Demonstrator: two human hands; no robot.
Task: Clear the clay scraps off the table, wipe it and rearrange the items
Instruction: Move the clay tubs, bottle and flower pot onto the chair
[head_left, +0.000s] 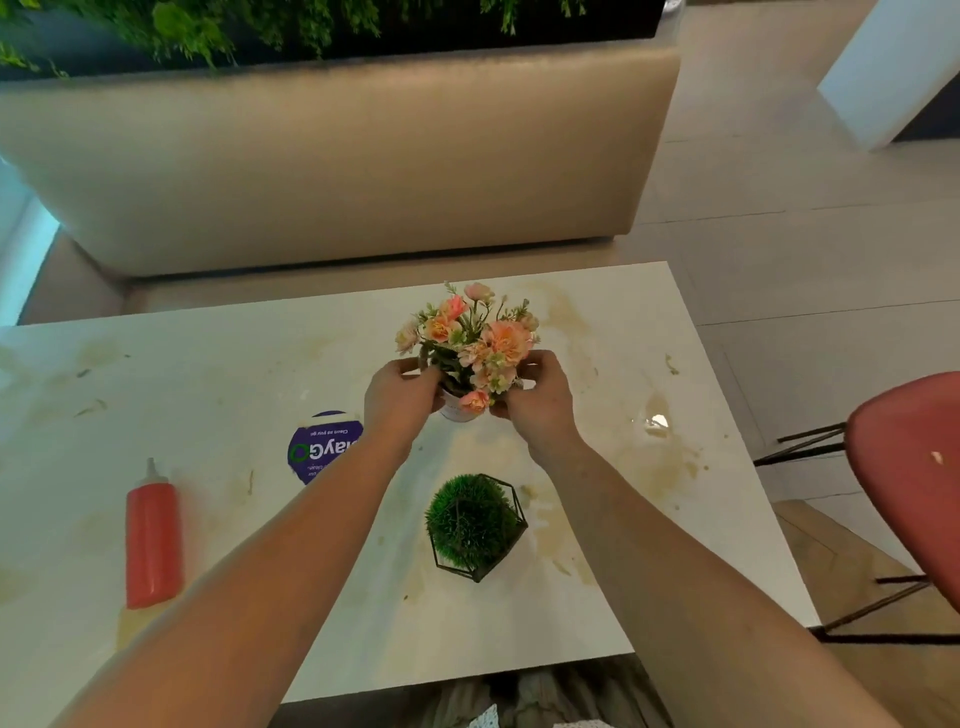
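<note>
White tabletop (249, 374), smeared with beige streaks, fills the head view, with a tan padded bench (337, 156) beyond it under green foliage (249, 21). Both arms reach to mid-table. The left hand (397, 397) and right hand (537, 402) curl their fingers round a small white pot (457, 411) of peach flowers (475, 338), one from each side; the blooms hide some of the fingertips. Whether the pot's base rests on the table cannot be told. Nearer the person stands a green grass ball in a black wire frame (470, 522). A purple-labelled round tub (319, 447) sits just left of the left wrist, and a red squeeze bottle (153, 540) lies farther left. A pale clay scrap (655, 422) lies right of the hands. A red chair (914, 483) stands off the table's right edge.
</note>
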